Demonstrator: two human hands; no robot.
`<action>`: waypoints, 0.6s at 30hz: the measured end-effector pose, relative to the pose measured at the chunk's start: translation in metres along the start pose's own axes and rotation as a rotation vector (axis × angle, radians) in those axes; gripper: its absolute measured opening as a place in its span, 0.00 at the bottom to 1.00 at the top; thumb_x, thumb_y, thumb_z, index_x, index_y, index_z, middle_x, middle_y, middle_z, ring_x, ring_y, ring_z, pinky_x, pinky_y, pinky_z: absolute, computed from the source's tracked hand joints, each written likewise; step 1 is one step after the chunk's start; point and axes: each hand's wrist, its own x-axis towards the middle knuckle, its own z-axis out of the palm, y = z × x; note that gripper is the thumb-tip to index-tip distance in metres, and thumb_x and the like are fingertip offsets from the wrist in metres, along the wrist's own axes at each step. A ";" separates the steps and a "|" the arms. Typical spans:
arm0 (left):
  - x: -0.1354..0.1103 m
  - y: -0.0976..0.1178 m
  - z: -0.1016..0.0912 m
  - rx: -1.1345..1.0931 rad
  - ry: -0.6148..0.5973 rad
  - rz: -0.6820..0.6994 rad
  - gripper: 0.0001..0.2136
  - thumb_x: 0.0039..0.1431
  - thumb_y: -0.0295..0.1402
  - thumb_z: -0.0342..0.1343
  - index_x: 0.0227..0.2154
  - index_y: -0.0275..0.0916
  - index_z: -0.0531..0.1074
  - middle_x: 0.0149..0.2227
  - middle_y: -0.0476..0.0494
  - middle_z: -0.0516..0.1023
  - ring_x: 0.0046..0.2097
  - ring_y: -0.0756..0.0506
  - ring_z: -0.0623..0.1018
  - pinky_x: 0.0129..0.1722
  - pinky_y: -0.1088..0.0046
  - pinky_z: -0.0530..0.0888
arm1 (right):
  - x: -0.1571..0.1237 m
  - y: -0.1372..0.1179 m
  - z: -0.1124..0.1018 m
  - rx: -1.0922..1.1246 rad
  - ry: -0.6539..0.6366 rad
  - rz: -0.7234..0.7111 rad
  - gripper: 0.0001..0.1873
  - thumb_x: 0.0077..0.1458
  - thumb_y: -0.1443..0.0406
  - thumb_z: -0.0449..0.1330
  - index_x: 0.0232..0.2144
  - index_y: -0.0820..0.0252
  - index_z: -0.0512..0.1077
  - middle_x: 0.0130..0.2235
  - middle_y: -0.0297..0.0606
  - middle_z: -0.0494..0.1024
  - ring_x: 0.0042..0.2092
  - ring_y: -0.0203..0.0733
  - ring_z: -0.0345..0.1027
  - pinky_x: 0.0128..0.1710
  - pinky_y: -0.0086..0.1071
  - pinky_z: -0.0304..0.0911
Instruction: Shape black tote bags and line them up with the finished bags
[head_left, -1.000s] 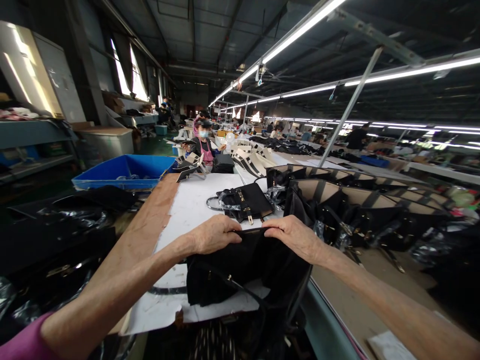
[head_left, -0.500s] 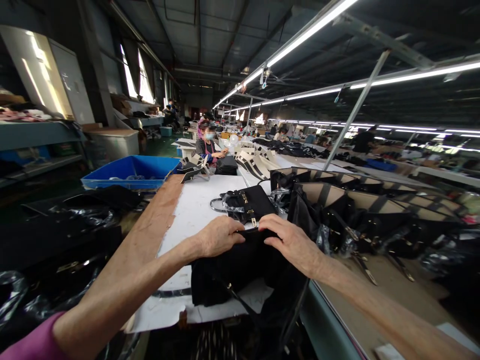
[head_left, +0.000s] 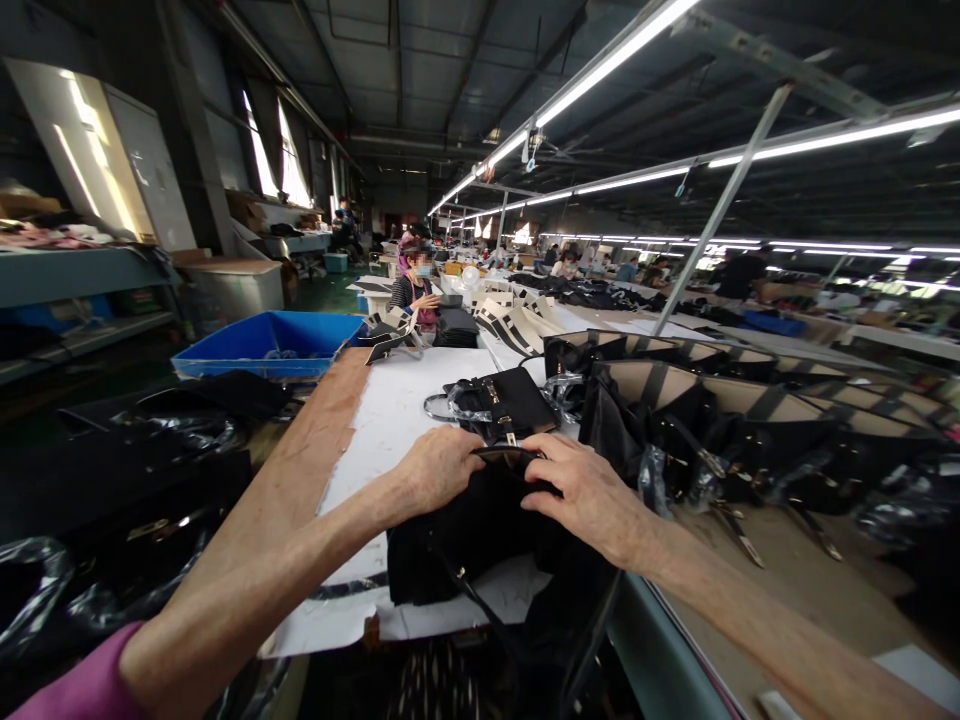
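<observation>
Presently my left grip pinches the black bag by its rim, my right grip loosely; the blue bin holds indistinct contents beside the papered tabletop, under strip lights.

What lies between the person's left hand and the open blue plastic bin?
In the head view, a white paper-like sheet nearest the left hand, then a brown tabletop strip nearer the blue plastic bin.

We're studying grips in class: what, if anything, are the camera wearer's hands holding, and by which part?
A black bag, by its upper edge: the left hand and the right hand grip it, with a gap between them.
</observation>
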 end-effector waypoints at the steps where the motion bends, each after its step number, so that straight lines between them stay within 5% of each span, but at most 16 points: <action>1: 0.000 -0.001 0.002 0.006 0.008 0.002 0.11 0.51 0.32 0.45 0.29 0.38 0.72 0.28 0.43 0.75 0.31 0.46 0.73 0.30 0.73 0.65 | 0.000 0.000 0.000 0.021 -0.001 -0.003 0.04 0.46 0.64 0.60 0.24 0.58 0.71 0.44 0.35 0.69 0.45 0.41 0.61 0.46 0.36 0.56; 7: 0.001 -0.003 0.006 0.072 0.017 -0.012 0.11 0.53 0.31 0.43 0.30 0.38 0.72 0.29 0.42 0.75 0.33 0.45 0.74 0.31 0.72 0.66 | -0.004 -0.003 -0.002 0.087 -0.076 0.020 0.11 0.48 0.63 0.58 0.17 0.60 0.68 0.50 0.35 0.65 0.47 0.42 0.62 0.47 0.35 0.56; 11: 0.000 -0.003 0.002 0.089 0.004 0.010 0.11 0.53 0.33 0.44 0.33 0.39 0.71 0.30 0.42 0.75 0.34 0.44 0.74 0.32 0.72 0.67 | -0.005 0.000 0.000 0.093 -0.032 0.158 0.13 0.52 0.64 0.53 0.18 0.60 0.67 0.50 0.33 0.66 0.42 0.39 0.65 0.45 0.33 0.57; 18: -0.003 -0.001 -0.005 0.039 0.002 0.045 0.11 0.53 0.35 0.46 0.37 0.42 0.70 0.30 0.46 0.75 0.34 0.45 0.73 0.33 0.74 0.66 | -0.002 0.006 0.007 -0.011 0.083 0.290 0.11 0.53 0.65 0.50 0.21 0.59 0.65 0.32 0.36 0.71 0.32 0.37 0.65 0.33 0.30 0.57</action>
